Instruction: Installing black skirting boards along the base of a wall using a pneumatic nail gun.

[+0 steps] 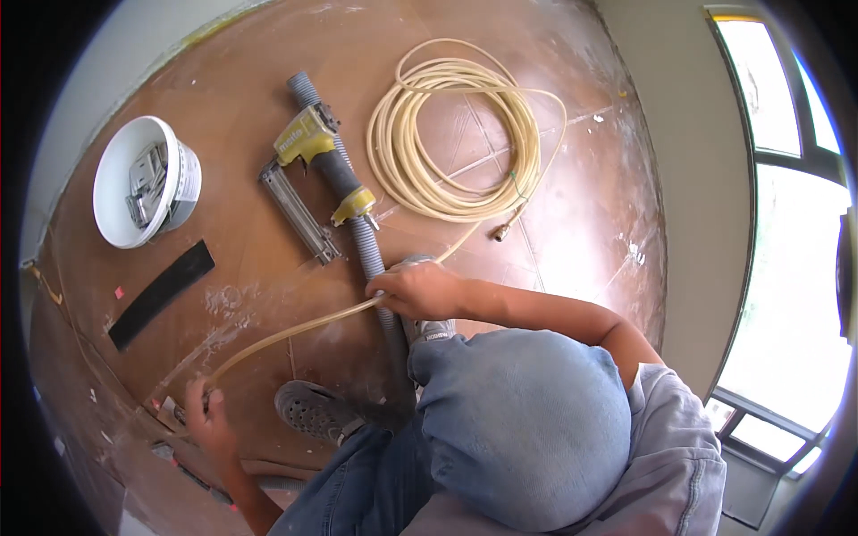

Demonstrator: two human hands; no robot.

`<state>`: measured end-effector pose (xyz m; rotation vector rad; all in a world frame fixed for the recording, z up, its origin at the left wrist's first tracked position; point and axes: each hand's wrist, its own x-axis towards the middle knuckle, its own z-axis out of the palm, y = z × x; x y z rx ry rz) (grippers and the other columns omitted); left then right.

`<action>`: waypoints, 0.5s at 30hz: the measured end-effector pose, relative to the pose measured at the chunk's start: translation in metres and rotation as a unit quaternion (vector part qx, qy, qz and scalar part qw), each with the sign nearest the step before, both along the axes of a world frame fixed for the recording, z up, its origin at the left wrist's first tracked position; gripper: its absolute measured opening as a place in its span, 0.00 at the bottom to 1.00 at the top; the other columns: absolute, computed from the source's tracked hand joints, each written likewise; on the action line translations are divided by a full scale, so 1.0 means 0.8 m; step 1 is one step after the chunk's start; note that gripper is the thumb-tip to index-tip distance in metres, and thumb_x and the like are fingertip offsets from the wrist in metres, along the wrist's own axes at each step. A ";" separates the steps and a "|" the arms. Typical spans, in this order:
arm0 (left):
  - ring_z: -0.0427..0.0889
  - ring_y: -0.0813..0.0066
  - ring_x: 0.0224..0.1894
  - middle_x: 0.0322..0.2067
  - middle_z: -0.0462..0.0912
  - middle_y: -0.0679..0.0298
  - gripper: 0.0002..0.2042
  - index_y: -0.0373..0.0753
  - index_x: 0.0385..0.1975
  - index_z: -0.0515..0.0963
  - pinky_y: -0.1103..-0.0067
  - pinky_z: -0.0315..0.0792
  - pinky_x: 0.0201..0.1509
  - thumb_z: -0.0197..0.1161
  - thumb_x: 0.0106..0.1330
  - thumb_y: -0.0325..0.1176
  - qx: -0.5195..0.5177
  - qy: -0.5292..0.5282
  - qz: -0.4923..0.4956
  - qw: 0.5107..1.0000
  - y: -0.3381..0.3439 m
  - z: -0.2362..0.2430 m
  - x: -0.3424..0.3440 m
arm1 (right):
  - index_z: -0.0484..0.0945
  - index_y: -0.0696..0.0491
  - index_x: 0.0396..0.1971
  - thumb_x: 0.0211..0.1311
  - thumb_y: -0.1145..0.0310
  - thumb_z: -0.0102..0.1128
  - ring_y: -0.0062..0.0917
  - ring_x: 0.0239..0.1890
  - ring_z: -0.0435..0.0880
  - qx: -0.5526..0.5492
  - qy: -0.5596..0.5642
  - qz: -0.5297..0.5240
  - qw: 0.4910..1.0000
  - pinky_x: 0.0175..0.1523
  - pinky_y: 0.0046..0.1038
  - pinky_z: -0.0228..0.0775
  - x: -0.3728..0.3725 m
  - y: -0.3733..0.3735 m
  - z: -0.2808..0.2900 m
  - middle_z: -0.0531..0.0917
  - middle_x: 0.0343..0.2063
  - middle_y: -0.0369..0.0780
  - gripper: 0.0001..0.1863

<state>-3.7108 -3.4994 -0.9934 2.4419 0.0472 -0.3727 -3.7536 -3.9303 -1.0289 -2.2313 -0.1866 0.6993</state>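
My right hand is closed around a thin beige hose, above a grey corrugated pipe and beside my shoe. My left hand, at the lower left, is curled at the hose's other visible stretch, near its end, which my fingers partly hide. A yellow and black nail gun lies on the corrugated pipe. A large coil of the same beige hose, with a brass fitting, lies to its right on the brown floor.
A white bucket holding metal pieces stands at the left, with a black flat strip below it. Walls edge the floor, with a bright window at the right. Small tools lie at the lower left, near my grey clogs.
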 end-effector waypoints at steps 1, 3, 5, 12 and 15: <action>0.78 0.70 0.39 0.39 0.80 0.62 0.15 0.33 0.50 0.78 0.76 0.73 0.47 0.57 0.75 0.39 0.070 -0.014 0.036 0.997 0.010 0.022 0.003 | 0.79 0.54 0.44 0.64 0.66 0.61 0.44 0.42 0.84 -0.047 -0.052 -0.030 0.997 0.48 0.44 0.76 -0.015 -0.025 -0.014 0.85 0.35 0.46 0.11; 0.75 0.76 0.37 0.39 0.78 0.67 0.18 0.32 0.52 0.76 0.78 0.72 0.45 0.56 0.76 0.42 -0.158 -0.071 0.113 0.978 0.089 -0.005 0.000 | 0.81 0.53 0.43 0.61 0.70 0.60 0.42 0.48 0.82 -0.131 -0.132 -0.082 0.979 0.53 0.42 0.75 -0.048 -0.079 -0.042 0.85 0.39 0.43 0.11; 0.75 0.78 0.37 0.38 0.78 0.67 0.19 0.31 0.53 0.76 0.79 0.71 0.44 0.57 0.76 0.43 -0.197 -0.016 0.139 0.970 0.149 -0.011 -0.001 | 0.80 0.53 0.47 0.59 0.74 0.59 0.42 0.54 0.79 -0.211 -0.172 -0.124 0.954 0.59 0.42 0.72 -0.080 -0.136 -0.050 0.83 0.46 0.43 0.15; 0.76 0.77 0.38 0.37 0.78 0.66 0.19 0.33 0.50 0.78 0.80 0.72 0.43 0.65 0.69 0.43 -0.058 0.244 0.067 0.966 0.237 -0.041 -0.032 | 0.76 0.56 0.54 0.56 0.80 0.52 0.42 0.61 0.75 -0.336 -0.170 -0.097 0.921 0.70 0.43 0.63 -0.159 -0.253 -0.103 0.78 0.56 0.45 0.23; 0.82 0.69 0.40 0.38 0.82 0.59 0.18 0.32 0.47 0.80 0.75 0.75 0.47 0.68 0.64 0.39 0.027 0.289 -0.027 0.957 0.303 -0.081 -0.080 | 0.76 0.55 0.54 0.56 0.79 0.52 0.40 0.61 0.75 -0.335 -0.180 -0.036 0.924 0.70 0.43 0.63 -0.136 -0.259 -0.098 0.78 0.55 0.44 0.22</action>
